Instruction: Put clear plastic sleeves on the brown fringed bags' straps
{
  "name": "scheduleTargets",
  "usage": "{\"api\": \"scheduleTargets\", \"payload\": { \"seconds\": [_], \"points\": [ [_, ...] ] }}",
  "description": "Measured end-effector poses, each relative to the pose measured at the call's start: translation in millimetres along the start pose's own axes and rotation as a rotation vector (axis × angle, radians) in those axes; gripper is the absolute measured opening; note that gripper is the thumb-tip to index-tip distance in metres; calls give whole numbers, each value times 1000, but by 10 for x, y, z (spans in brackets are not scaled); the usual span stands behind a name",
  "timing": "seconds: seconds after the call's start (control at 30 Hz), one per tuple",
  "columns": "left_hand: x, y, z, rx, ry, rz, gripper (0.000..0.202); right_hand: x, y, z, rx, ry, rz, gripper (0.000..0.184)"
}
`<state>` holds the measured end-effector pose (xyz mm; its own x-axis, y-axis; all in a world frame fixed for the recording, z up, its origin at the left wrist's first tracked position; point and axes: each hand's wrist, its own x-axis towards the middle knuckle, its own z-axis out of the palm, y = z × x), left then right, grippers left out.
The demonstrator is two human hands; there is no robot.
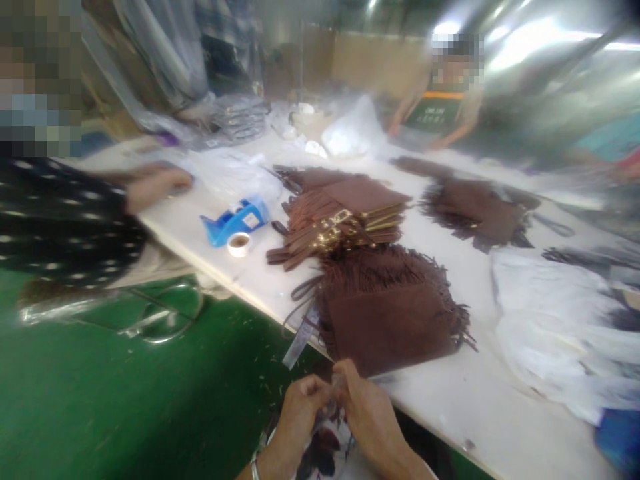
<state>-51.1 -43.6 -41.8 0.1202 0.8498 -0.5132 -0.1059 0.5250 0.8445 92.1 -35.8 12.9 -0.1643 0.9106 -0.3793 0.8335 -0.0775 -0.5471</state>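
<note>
My left hand point(301, 412) and my right hand point(369, 415) meet just off the table's near edge, fingers closed in a pinch. Between the fingertips is something small, perhaps translucent; blur hides its kind. Just beyond them lies a dark brown fringed bag point(390, 320), flat on the table with thin straps at its left side. A clear strip point(299, 343) sticks out from under the bag, over the table edge. Behind it rises a stack of brown fringed bags point(360, 193) with gold-coloured metal fittings.
A blue tape dispenser point(237, 220) and a tape roll point(239, 244) sit left of the stack on the white table point(450, 407). More brown fringed pieces point(480, 210) lie at the right, near white plastic bags point(550, 327). One co-worker's hand point(167, 179) rests at left; another person stands across.
</note>
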Motion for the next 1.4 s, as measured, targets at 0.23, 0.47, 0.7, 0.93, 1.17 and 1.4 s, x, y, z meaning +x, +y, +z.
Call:
{"api": "scheduleTargets", "payload": {
  "seconds": [0.23,0.47,0.7,0.93,1.17,1.4],
  "points": [
    [-3,-39,-12,-84,-32,-35,19,-73,189,242,277,142,54,38],
    [-5,20,-3,-98,-18,-96,18,-33,278,134,402,2,-72,34],
    [-39,49,7,-56,-8,-97,20,-35,302,46,309,-24,-175,34],
    [12,15,10,-21,31,-111,21,-13,303,-39,143,-35,-214,34],
    [-63,100,46,248,68,44,28,8,289,-58,47,-36,-203,28],
    [-144,134,89,297,157,36,32,-14,314,17,54,18,-214,22]
  ]
}}
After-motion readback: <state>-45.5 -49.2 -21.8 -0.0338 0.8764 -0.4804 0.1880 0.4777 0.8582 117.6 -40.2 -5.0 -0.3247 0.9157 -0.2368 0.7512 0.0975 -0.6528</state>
